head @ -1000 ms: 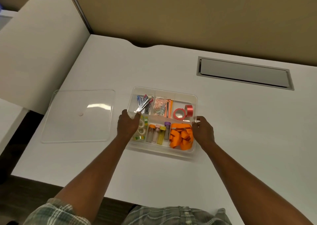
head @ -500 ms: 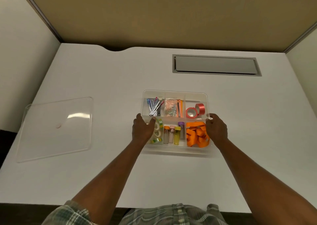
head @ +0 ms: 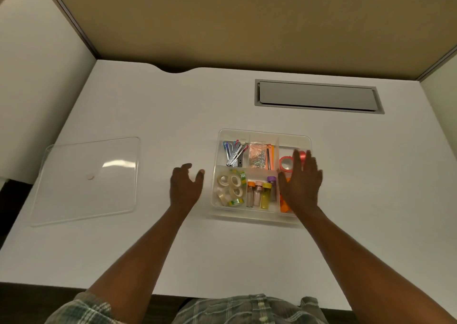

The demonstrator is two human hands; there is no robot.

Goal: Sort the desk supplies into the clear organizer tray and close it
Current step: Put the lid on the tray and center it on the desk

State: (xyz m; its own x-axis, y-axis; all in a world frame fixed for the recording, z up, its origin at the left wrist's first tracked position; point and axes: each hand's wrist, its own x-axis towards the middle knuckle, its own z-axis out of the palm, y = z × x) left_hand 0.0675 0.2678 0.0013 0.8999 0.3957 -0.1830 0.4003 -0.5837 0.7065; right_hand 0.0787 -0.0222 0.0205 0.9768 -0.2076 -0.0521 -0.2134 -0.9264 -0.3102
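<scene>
Both hands: my left hand [head: 185,187] and right hand [head: 300,185] have let go of the organizer tray [head: 264,133].
Fingers: left loosely curled, apart, empty; right straight, flat over the right compartments.
Tray: filled, uncovered, middle of the desk [head: 173,113].
Lid: clear lid [head: 86,180] by the desk's left edge; I judge only closing remains.
Hidden: orange pieces [head: 284,206] mostly under my right palm; contact unclear.

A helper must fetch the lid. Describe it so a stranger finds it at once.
On the white desk, look left of the tray, past the left hand. The lid lies flat near the desk's left edge. Unlike the filled tray, it is a bare clear sheet with rounded corners.
</scene>
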